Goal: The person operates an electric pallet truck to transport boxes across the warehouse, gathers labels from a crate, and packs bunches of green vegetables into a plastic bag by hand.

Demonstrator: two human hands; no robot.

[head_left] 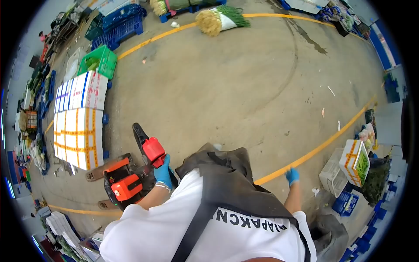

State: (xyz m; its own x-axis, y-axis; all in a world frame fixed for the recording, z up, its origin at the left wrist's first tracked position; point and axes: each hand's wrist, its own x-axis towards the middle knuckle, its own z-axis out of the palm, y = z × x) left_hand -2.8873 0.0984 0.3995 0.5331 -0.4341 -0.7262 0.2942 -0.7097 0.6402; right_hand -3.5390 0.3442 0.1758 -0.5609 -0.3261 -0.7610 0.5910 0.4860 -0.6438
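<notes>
My left hand [162,174], in a blue glove with a band at the wrist, is closed on the control handle [153,149] of an electric pallet truck. That handle has a red head and a black loop. Beside my left arm stands the truck's orange and black body [126,187]. My right hand [292,176], also blue-gloved, hangs out at my side over the floor, away from any object. Its fingers look loosely apart and hold nothing. A dark apron [235,187] covers my front.
White foam boxes [78,139] with orange tape and a green crate [101,62] line the left. A bundle of green stalks [222,20] lies ahead by the yellow floor line [279,15]. On the right are a taped foam box of greens [354,162] and a blue crate [345,203].
</notes>
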